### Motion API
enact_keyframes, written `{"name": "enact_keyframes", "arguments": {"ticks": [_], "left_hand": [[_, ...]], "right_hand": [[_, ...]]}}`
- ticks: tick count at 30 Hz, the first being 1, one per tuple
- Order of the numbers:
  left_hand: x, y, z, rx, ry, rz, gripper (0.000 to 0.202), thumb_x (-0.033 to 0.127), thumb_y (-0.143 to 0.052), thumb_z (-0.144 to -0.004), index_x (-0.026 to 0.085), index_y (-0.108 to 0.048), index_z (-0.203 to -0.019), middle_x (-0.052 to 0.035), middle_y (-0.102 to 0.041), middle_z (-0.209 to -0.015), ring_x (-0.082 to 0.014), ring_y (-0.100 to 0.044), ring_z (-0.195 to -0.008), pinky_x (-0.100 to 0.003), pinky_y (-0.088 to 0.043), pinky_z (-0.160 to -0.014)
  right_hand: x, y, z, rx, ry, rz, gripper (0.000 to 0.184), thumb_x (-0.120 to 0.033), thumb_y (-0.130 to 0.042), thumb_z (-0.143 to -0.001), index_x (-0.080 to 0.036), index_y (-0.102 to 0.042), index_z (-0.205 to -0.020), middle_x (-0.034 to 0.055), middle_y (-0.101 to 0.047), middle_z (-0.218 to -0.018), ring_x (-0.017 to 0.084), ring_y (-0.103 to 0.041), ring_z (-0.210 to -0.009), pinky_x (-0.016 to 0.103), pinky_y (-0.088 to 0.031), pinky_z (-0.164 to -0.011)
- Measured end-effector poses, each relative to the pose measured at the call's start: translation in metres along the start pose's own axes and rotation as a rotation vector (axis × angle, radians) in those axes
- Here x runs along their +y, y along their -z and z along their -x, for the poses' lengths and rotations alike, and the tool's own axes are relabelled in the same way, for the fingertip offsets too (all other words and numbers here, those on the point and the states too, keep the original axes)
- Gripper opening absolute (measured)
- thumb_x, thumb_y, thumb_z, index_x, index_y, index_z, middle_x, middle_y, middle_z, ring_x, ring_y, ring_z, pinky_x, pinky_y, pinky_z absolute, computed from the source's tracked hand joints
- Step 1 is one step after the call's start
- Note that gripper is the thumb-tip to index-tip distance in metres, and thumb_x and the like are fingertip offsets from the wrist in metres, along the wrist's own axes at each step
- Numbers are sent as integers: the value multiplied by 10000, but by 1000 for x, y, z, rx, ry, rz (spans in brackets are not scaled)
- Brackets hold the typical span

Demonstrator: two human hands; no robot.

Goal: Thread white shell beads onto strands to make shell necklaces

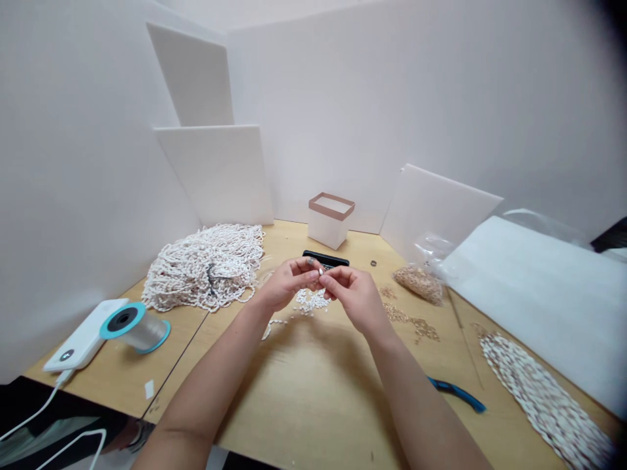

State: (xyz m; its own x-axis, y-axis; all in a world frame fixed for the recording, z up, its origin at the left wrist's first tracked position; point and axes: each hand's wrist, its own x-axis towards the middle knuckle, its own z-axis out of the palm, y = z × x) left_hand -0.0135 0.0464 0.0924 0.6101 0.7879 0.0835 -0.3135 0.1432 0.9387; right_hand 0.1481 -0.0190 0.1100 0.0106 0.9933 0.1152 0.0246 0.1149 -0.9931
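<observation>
A small white bead (321, 271) shows between the fingertips of both hands, above the middle of the table. My left hand (290, 282) is closed in a pinch at the bead's left side. From the right, my right hand (353, 292) also pinches at it, thumb and forefinger pressed together. Any thread between the fingers is too fine to make out. Below the hands lies a pile of loose white beads (311, 300). A short beaded strand (267, 331) lies near my left wrist, partly hidden by the forearm.
White bead strands (200, 267) are heaped at left, near a spool of clear line (142, 329) and a white power bank (83, 336). A brown-rimmed box (329, 225) stands behind a black tray (326, 258). At right are gold pieces (399, 313), a filled bag (418, 284), blue-handled pliers (458, 393) and more strands (543, 401).
</observation>
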Motion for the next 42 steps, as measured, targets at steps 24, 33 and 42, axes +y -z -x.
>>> {"name": "enact_keyframes", "arguments": {"ticks": [24,33,42], "left_hand": [[3,-4,3,31,19,91,267,316,-797,-697,124,-673,-835,-34,-633,-726,-120,-567,-637,-269,-442,-645],[2,-12,5,40,20,168,195,268,-786,-718,130,-677,-804,-21,-623,-722,-107,-559,-645,-254,-432,-658],[7,-12,7,30,-26,132,200,274,-774,-735,131,-698,-853,-24,-620,-728,-114,-566,-658,-258,-433,-660]], "right_hand": [[-3,-10,4,-1,57,-134,358,-402,-746,-757,-235,-459,-892,15,-722,-722,211,-704,-731,346,-545,-733],[-1,-12,5,11,95,-137,274,-373,-686,-812,-240,-481,-937,14,-724,-773,193,-694,-735,347,-557,-760],[1,-15,5,7,135,-179,244,-339,-653,-848,-241,-464,-966,12,-724,-798,190,-698,-782,341,-547,-783]]}}
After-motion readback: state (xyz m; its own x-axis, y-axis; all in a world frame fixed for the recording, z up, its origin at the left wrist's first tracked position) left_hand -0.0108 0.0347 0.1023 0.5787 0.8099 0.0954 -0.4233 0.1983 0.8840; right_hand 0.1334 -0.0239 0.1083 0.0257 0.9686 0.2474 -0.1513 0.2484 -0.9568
